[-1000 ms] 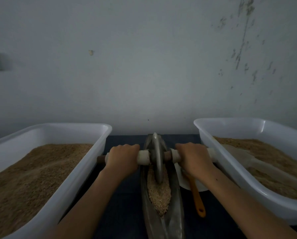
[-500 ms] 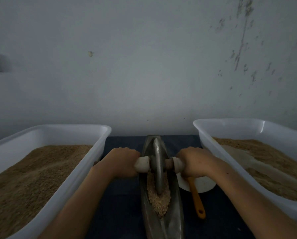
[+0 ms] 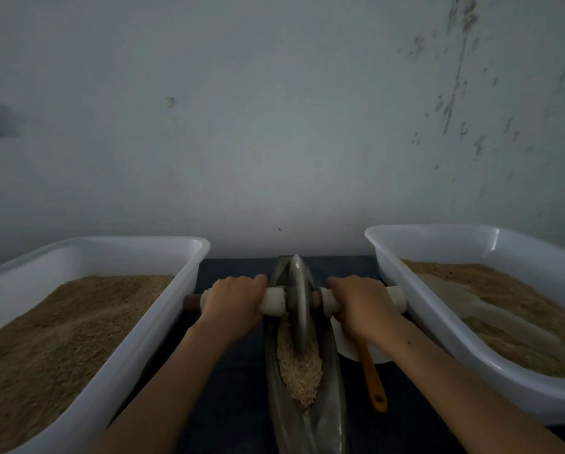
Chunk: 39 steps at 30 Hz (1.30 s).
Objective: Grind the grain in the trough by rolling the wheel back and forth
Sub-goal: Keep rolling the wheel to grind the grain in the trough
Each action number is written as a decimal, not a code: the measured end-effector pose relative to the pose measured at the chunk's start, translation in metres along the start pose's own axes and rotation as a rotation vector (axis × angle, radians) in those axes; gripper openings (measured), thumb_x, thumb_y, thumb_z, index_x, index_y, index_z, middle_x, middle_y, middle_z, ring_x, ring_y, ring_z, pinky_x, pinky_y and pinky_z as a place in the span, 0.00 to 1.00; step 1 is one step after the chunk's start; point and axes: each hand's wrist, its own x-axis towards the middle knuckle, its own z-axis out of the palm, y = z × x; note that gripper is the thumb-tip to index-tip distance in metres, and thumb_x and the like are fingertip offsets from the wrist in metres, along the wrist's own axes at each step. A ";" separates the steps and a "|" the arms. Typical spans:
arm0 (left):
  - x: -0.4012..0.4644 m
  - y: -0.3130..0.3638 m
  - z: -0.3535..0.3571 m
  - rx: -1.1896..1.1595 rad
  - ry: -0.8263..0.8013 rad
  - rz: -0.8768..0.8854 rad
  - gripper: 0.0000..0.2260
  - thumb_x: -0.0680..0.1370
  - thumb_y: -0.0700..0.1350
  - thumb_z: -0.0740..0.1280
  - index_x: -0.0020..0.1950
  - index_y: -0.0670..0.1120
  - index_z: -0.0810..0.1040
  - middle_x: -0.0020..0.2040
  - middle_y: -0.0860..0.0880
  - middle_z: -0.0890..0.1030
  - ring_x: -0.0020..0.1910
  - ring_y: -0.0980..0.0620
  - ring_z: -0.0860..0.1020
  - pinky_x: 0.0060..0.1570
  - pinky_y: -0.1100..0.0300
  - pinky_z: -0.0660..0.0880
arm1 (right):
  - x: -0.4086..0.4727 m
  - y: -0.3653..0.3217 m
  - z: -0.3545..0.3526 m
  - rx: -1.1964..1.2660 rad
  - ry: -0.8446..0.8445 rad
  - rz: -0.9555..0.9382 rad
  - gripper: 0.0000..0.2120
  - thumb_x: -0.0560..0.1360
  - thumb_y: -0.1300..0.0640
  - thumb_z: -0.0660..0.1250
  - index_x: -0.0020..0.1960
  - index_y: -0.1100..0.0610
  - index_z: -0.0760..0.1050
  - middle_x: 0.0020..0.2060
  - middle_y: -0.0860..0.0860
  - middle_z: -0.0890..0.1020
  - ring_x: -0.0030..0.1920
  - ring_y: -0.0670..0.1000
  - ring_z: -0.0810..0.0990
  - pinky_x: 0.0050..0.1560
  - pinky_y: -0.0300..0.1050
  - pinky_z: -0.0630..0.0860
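Both hands, left (image 3: 233, 301) and right (image 3: 361, 304), clamp the wheel (image 3: 298, 303) axle; grain (image 3: 299, 371) in trough (image 3: 331, 417) looks coarse, so grinding seems unfinished.

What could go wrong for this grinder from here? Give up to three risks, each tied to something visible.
1. The right hand grips the axle close beside the right tub; its knuckles may knock the wall.
2. Grain is heaped to the trough sides, so the wheel may push some over.
3. The spoon lies right beside the trough, under the right forearm, and could get bumped.
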 end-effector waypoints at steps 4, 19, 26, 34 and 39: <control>0.002 -0.003 -0.003 0.023 -0.066 0.055 0.11 0.76 0.52 0.65 0.55 0.50 0.69 0.51 0.50 0.79 0.49 0.50 0.78 0.43 0.59 0.67 | 0.001 0.004 -0.003 0.001 -0.084 -0.006 0.10 0.76 0.59 0.64 0.56 0.53 0.73 0.54 0.53 0.79 0.55 0.54 0.78 0.54 0.47 0.73; 0.003 -0.027 -0.012 -0.033 -0.303 0.092 0.13 0.72 0.51 0.68 0.56 0.53 0.74 0.52 0.51 0.80 0.52 0.51 0.78 0.50 0.57 0.72 | 0.003 0.010 -0.012 0.000 -0.310 0.033 0.12 0.73 0.55 0.69 0.54 0.55 0.74 0.50 0.52 0.79 0.49 0.52 0.79 0.46 0.44 0.75; 0.001 -0.029 -0.004 -0.058 -0.225 0.044 0.12 0.73 0.50 0.67 0.54 0.51 0.73 0.51 0.50 0.80 0.50 0.50 0.78 0.47 0.57 0.72 | 0.002 -0.001 -0.010 -0.043 -0.155 -0.010 0.04 0.76 0.60 0.64 0.49 0.54 0.71 0.54 0.55 0.78 0.54 0.55 0.78 0.50 0.44 0.71; 0.001 -0.019 -0.005 0.033 -0.118 0.008 0.11 0.74 0.51 0.66 0.54 0.51 0.70 0.51 0.50 0.79 0.49 0.50 0.78 0.44 0.58 0.71 | -0.002 -0.002 -0.006 0.011 -0.100 0.020 0.09 0.77 0.59 0.63 0.57 0.54 0.70 0.54 0.53 0.78 0.54 0.54 0.77 0.51 0.46 0.70; 0.003 -0.019 -0.015 0.018 -0.364 0.020 0.16 0.72 0.50 0.69 0.59 0.51 0.73 0.54 0.50 0.79 0.53 0.50 0.78 0.53 0.55 0.73 | -0.002 0.001 -0.018 -0.020 -0.277 -0.005 0.13 0.75 0.59 0.66 0.60 0.55 0.73 0.56 0.54 0.78 0.56 0.54 0.78 0.55 0.48 0.75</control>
